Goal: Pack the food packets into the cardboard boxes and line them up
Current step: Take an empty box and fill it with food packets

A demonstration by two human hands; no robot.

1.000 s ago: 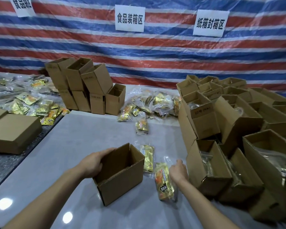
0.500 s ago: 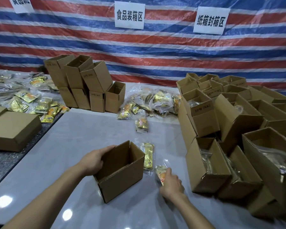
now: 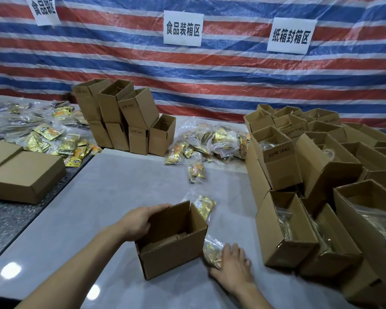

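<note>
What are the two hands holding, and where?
The left hand grips the open box by its left wall's top rim. The right hand lies over the near end of a food packet; a real grip cannot be told.

Bright overhead glare, wide-angle edge distortion

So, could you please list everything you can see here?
open cardboard box: one, brown, front centre
food packet: one, gold, right of that box
second packet: one, gold, behind that box
lone packet: one, gold, mid-table
back packet pile: one, gold, back centre
left packet pile: one, gold, left table
empty box stack: about seven, brown, back left
box cluster: many, brown, right side, some holding packets
flat cartons: apparently two, brown, far left
paper signs: three, white, on tarp
tarp: one, red-white-blue stripes, backdrop
table: one, grey, underneath
left hand: one, grips open box's left wall
right hand: one, on the food packet
</note>
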